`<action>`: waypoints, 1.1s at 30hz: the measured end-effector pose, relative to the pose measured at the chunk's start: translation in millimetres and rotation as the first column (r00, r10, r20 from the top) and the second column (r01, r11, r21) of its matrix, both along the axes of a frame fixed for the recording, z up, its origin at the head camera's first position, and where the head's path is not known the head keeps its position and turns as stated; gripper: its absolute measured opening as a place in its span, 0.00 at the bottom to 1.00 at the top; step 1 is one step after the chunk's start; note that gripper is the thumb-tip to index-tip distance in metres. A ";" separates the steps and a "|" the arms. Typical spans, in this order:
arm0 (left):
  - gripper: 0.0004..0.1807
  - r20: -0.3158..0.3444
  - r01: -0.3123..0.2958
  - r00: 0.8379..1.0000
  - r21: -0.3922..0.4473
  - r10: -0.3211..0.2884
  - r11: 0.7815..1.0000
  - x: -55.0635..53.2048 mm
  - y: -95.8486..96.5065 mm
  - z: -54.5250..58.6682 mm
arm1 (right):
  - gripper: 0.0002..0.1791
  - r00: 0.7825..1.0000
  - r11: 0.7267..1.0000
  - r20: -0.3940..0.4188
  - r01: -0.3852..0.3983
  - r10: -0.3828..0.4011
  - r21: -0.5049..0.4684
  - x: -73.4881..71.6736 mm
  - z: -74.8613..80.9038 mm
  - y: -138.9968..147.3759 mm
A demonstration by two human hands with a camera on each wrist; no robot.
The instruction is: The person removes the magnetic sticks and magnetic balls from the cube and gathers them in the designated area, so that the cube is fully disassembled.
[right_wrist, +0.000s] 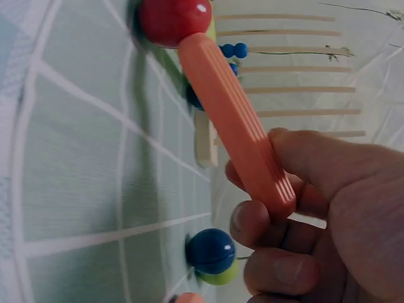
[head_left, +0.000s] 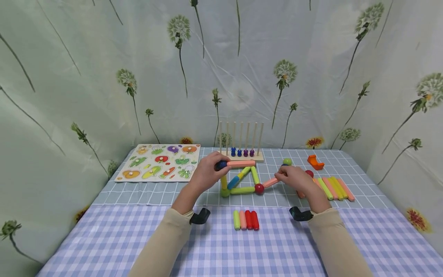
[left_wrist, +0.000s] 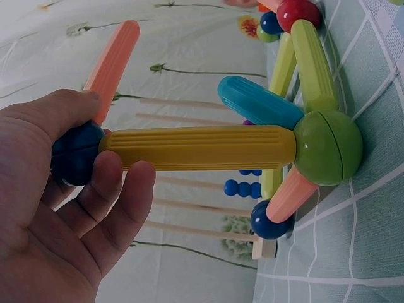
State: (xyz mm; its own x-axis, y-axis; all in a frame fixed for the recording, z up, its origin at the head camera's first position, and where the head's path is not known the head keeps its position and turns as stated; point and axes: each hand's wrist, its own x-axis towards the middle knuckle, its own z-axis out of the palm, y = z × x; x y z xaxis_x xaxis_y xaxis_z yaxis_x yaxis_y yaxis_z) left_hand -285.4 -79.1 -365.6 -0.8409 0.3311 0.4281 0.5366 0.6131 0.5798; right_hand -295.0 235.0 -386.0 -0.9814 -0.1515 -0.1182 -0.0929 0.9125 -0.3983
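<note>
My left hand (head_left: 207, 169) grips a dark blue ball (left_wrist: 77, 151) at the top of a yellow rod (left_wrist: 202, 148). From that ball a salmon rod (head_left: 241, 164) reaches out to the right. The yellow rod rises from a green ball (left_wrist: 328, 148) on the table, which also bears a blue rod (left_wrist: 259, 101) and a lime rod (head_left: 243, 190). This lime rod runs to a red ball (head_left: 259, 188). My right hand (head_left: 297, 179) pinches the free end of another salmon rod (right_wrist: 233, 120), whose other end meets the red ball.
A vegetable puzzle board (head_left: 157, 163) lies at the back left, and a peg stand (head_left: 257, 157) with beads stands behind the structure. An orange curved block (head_left: 315, 162), a green ball (head_left: 287, 161) and several rods (head_left: 333, 188) lie right. More rods (head_left: 248, 220) lie in front.
</note>
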 end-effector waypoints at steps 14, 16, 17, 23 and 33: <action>0.12 0.016 -0.006 1.000 0.003 0.006 1.000 0.8 0.5 -0.8 | 0.16 0.998 0.998 0.024 0.055 -0.055 0.013 -1.6 -6.2 8.2; 0.12 0.016 -0.004 1.000 0.005 0.004 1.000 0.9 0.5 -1.0 | 0.16 0.997 0.997 -0.005 0.074 -0.074 0.023 -0.8 -5.9 10.8; 0.12 0.015 -0.002 1.000 0.006 0.002 1.000 0.8 0.7 -1.0 | 0.16 0.996 0.996 -0.020 0.086 -0.085 0.030 -0.5 -5.6 12.3; 0.11 0.006 0.000 1.000 0.006 0.000 1.000 0.3 1.0 -1.4 | 0.19 0.993 0.992 -0.017 0.117 -0.117 0.036 -0.1 -7.0 17.4; 0.10 0.000 0.006 1.000 0.017 -0.006 1.000 1.1 1.0 -1.4 | 0.21 0.994 0.993 -0.018 0.107 -0.106 0.049 -4.9 -17.1 24.0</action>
